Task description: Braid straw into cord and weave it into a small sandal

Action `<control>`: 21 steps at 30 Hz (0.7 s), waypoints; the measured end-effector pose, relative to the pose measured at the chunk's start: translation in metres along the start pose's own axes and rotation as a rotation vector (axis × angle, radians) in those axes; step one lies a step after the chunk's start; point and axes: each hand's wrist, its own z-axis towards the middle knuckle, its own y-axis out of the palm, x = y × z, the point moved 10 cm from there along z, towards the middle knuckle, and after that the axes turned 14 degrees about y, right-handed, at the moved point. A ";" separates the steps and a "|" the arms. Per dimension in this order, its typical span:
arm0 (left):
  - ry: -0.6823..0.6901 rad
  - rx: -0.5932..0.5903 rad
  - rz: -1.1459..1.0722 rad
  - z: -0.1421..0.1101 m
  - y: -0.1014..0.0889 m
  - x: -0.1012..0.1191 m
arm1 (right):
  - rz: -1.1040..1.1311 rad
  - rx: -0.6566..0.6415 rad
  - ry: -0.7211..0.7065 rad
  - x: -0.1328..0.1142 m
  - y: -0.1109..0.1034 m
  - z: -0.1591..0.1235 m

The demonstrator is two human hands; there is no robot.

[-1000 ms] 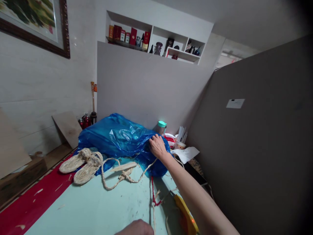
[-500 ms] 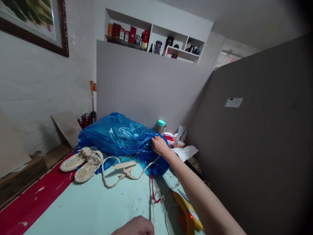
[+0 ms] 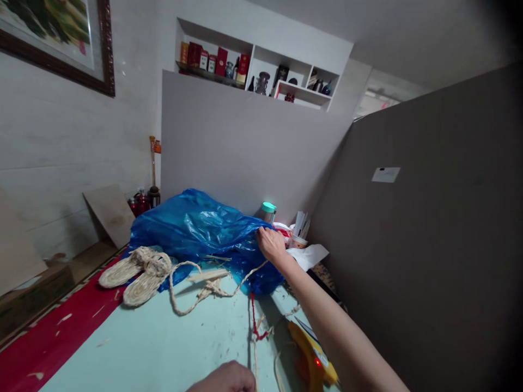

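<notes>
Blue plastic (image 3: 196, 223) against curled right hand (image 3: 272, 245), cord (image 3: 256, 360) at left hand (image 3: 229, 378)

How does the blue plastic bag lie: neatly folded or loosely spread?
Loosely spread: the blue plastic bag shows broad, uneven wrinkles and a ragged outline, with the right hand at one end.

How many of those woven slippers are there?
2. One slipper lies partly over the red strip at left; the other slipper sits just right of it. The blue plastic could be hiding more.
</notes>
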 end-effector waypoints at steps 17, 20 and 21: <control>-0.092 0.152 0.018 -0.029 -0.016 0.014 | 0.662 0.072 0.021 0.030 -0.063 0.002; -0.086 0.205 0.000 -0.029 -0.018 0.012 | 0.778 0.143 0.064 0.050 -0.084 -0.003; -0.073 0.214 -0.011 -0.027 -0.018 0.012 | 0.817 0.163 0.078 0.058 -0.091 -0.007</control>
